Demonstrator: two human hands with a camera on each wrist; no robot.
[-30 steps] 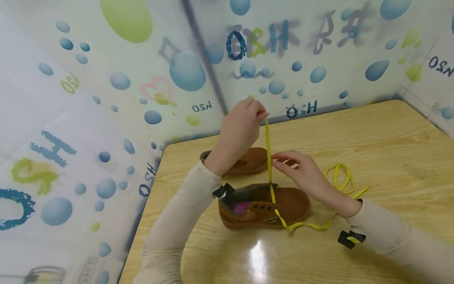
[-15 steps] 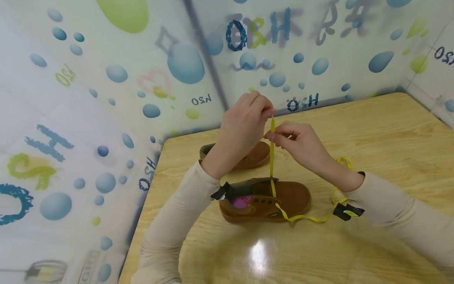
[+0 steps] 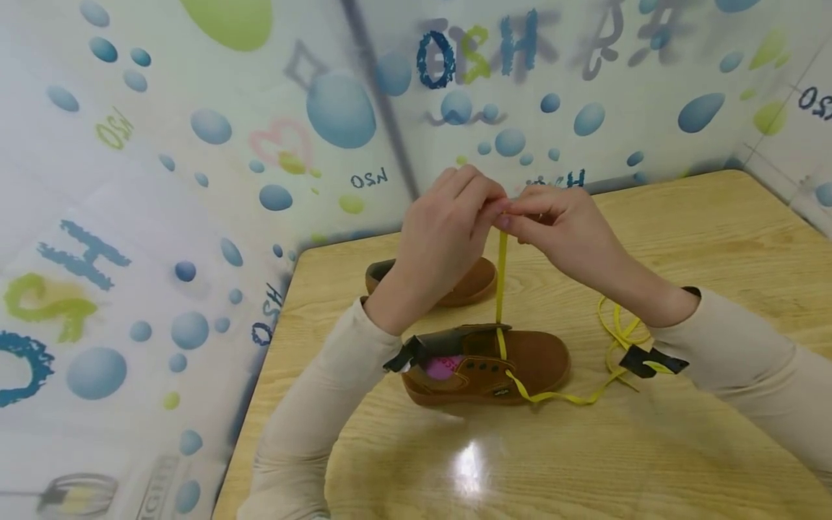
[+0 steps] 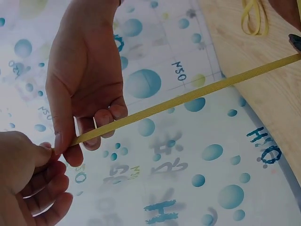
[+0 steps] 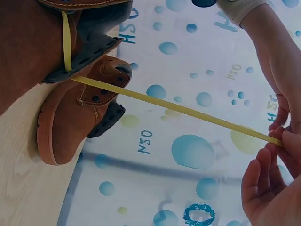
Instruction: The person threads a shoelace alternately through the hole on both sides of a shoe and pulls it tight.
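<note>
A brown shoe [image 3: 539, 365] lies on its sole on the table, with a yellow shoelace [image 3: 500, 278] threaded through its front eyelets. One end of the lace rises taut from the shoe to both hands. My left hand [image 3: 448, 231] pinches the lace at its top between thumb and fingers. Right beside it, fingertips touching, my right hand [image 3: 578, 231] pinches the same end. In the left wrist view the lace [image 4: 197, 92] runs straight from the fingertips toward the shoe. The right wrist view shows it passing through the shoe's eyelet flap [image 5: 89, 59]. The lace tip is hidden by the fingers.
A second brown shoe [image 3: 477, 282] stands behind the first, partly covered by my left forearm. The other lace half [image 3: 620, 325] lies loosely looped on the wooden table [image 3: 715, 253] at right. A wall [image 3: 325, 43] with printed droplets borders the table's back and left.
My right hand has moved up along the lace from above the shoe to meet the left hand at the top. My left hand has shifted slightly right, still gripping the lace end.
</note>
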